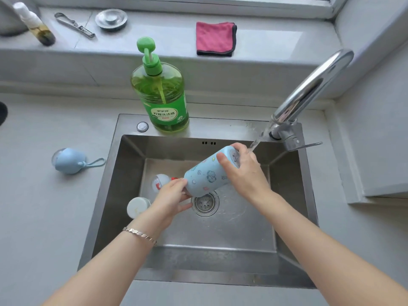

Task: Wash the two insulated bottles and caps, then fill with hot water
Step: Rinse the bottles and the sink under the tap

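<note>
counter (44,217): pale grey, around steel sink (198,275) | window sill (165,34): grey, behind counter | window frame (220,5): along top | wall (375,96): grey, right | light: soft daylight

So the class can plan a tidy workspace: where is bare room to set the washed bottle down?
Bare counter left of the sink, nearer than the blue cap; also right of the faucet. Crowded: the sink's left side, around the left hand.
</note>
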Demonstrator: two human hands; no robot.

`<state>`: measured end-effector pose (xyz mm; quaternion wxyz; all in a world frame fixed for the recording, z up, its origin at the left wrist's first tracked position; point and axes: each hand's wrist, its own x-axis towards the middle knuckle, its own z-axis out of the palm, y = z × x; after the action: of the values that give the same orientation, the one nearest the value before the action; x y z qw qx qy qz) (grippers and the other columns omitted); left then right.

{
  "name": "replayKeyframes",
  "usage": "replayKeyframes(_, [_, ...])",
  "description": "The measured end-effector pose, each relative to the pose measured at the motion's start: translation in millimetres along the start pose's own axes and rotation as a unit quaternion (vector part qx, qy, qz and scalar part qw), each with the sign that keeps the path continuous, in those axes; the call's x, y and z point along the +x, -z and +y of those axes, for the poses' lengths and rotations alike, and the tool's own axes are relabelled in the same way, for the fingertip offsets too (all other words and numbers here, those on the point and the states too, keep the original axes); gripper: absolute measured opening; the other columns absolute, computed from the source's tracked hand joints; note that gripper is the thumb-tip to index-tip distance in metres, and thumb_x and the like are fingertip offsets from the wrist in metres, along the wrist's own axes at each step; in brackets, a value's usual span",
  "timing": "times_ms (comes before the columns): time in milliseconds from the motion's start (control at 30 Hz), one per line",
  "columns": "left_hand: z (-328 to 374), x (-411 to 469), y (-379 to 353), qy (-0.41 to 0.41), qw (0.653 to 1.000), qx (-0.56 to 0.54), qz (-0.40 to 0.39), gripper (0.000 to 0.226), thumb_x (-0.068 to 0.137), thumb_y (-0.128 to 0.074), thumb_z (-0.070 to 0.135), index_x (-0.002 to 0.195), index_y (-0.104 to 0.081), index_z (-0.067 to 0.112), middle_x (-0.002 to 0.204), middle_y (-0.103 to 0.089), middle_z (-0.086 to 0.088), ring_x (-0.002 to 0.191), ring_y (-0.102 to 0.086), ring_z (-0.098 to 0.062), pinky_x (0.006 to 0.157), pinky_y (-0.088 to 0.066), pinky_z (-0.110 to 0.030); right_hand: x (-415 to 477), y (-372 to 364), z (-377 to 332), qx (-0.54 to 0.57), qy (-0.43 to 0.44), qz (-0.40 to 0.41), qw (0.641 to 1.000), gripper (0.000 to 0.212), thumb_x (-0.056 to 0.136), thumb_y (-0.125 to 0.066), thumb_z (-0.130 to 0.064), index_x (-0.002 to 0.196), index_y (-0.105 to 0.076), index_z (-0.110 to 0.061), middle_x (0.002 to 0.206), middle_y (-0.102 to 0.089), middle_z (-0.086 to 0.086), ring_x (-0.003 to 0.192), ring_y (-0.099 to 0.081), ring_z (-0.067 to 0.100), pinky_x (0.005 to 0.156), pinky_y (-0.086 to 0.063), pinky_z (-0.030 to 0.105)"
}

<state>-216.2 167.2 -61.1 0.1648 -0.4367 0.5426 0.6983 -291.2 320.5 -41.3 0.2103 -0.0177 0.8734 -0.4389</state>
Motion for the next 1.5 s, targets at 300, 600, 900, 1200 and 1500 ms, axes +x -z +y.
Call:
replayKeyframes(300, [29,0,-19,-0.072,0.995,0.047,-0.051,0.019,0.093,-0.051,0.008,0.109,-0.059,0.014,0.091,-0.063,-0.002,0.081,-0.060,-0.013,0.084,-0.051,-0.038,8,32,27,0.109,-0.052,0.045,0.992,0.043,0.083,-0.041,-0.053,0.109,-0.044,-0.019,0.108,-0.056,0.012,0.094,-0.058,0.025,0.058,-0.053,0.032])
replayKeyframes(600, [51,-3,-57,-0.133,0.979,0.128,-0.085,0.008,0.086,-0.064,0.006,0.093,-0.064,0.010,0.086,-0.064,-0.005,0.075,-0.061,-0.017,0.075,-0.055,-0.033,-10,62,62,0.252,-0.131,0.073,0.956,0.027,0.089,-0.056,-0.037,0.113,-0.050,-0.025,0.110,-0.055,0.004,0.092,-0.060,0.018,0.057,-0.051,0.028])
replayKeyframes(900, [39,-7,-60,-0.145,0.971,0.152,-0.118,0.023,0.081,-0.061,-0.011,0.098,-0.064,0.005,0.080,-0.064,-0.003,0.068,-0.062,-0.009,0.067,-0.055,-0.021,-27,64,75,0.263,-0.123,0.117,0.950,0.020,0.093,-0.051,-0.034,0.110,-0.051,-0.024,0.101,-0.056,-0.002,0.082,-0.060,0.014,0.055,-0.052,0.028])
replayKeyframes(1200, [32,-10,-11,-0.209,0.959,0.188,-0.027,0.034,0.079,-0.065,-0.008,0.106,-0.059,0.012,0.089,-0.066,-0.003,0.071,-0.063,-0.003,0.067,-0.052,-0.012,-2,26,19,0.134,-0.014,0.090,0.987,0.031,0.085,-0.051,-0.050,0.102,-0.050,-0.023,0.096,-0.056,-0.002,0.081,-0.053,0.013,0.064,-0.045,0.028])
replayKeyframes(1500, [20,0,5,-0.091,0.994,0.061,-0.007,0.014,0.094,-0.054,0.017,0.104,-0.060,0.010,0.103,-0.065,-0.015,0.097,-0.063,-0.025,0.077,-0.056,-0.024,-2,20,-14,0.048,0.029,-0.026,0.998,0.054,0.088,-0.053,-0.050,0.133,-0.041,-0.022,0.121,-0.039,-0.002,0.108,-0.039,0.007,0.077,-0.030,0.008])
